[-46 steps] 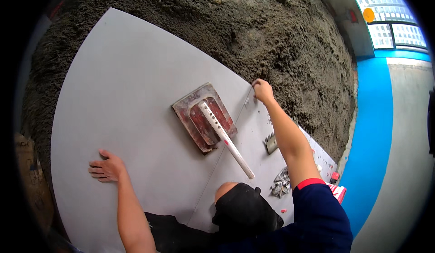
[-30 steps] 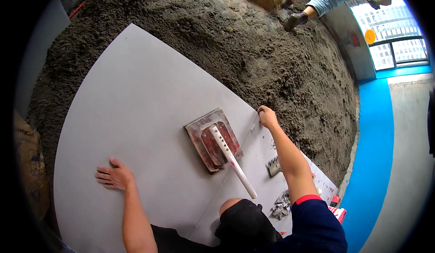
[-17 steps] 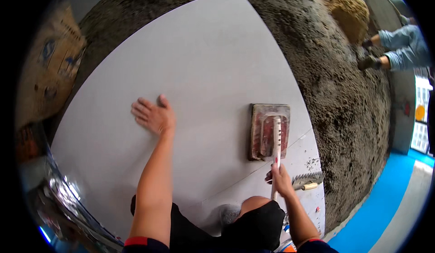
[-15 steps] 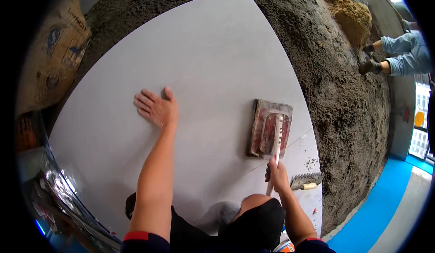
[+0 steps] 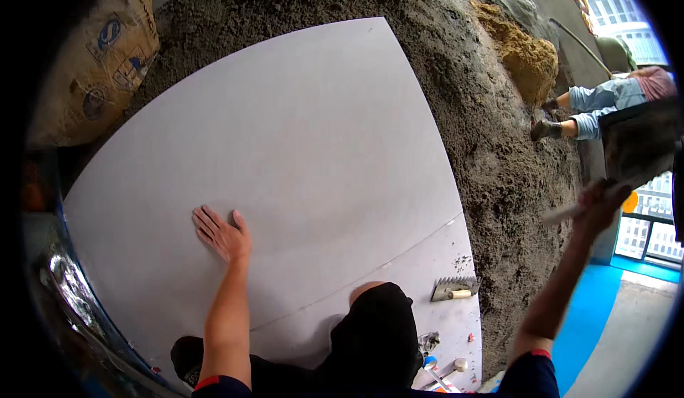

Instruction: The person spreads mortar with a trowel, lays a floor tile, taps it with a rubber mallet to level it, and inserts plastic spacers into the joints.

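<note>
A large pale grey tile (image 5: 306, 141) lies over rough dark mortar (image 5: 513, 205). My left hand (image 5: 224, 234) rests flat on it, fingers stretched out and thumb apart. Off to the right, my right hand (image 5: 597, 204) grips the pale handle of a flat-headed tile beater (image 5: 641, 141), raised clear of the tile. The beater's broad rectangular head looks dark here, and motion blurs the hand. A notched trowel (image 5: 454, 290) with a wooden handle lies near my right knee, on the nearer tile beyond a thin joint.
A brown printed paper sack (image 5: 107, 70) stands at the far left. Yellowish sand (image 5: 531, 59) is heaped at the far right, near another person's legs (image 5: 588, 113). Small tools (image 5: 434, 362) lie beside my knee. Blue floor covering (image 5: 595, 327) runs along the right.
My right hand has swung the tile beater up off the tile and out to the right. In the picture, my left hand sits lower and slightly further left, still flat; the view has also shifted.
</note>
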`<state>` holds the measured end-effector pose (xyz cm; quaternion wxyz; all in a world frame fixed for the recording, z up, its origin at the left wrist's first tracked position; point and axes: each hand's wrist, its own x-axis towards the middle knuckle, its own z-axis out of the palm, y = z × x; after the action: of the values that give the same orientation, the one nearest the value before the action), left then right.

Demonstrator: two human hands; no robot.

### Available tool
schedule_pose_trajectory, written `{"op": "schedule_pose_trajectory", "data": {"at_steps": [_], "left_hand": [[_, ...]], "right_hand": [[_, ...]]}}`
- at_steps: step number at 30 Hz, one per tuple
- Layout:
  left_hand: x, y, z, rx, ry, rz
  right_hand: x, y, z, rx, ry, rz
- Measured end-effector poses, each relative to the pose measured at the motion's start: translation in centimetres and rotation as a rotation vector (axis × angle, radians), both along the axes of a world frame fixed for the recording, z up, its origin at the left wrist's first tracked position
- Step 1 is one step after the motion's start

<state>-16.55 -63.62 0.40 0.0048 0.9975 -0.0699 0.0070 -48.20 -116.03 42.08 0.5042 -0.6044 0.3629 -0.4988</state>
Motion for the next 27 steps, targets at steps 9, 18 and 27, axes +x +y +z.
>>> {"op": "schedule_pose_trajectory", "data": {"at_steps": [9,18,27], "left_hand": [[1.3,0.4,-1.2,-0.141,-0.007,0.027],[1.8,1.1,0.6,-0.065,0.104,0.117],[0.8,-0.5,-0.5,-0.15,0.03,0.058]], "right_hand": [[22.9,21.0,-31.1,0.766,0.943,0.519],[24.5,9.0,-3.9,0.267,0.516,0.395],[28.1,18.3,-33.8,0.637,1.051,0.293]]}}
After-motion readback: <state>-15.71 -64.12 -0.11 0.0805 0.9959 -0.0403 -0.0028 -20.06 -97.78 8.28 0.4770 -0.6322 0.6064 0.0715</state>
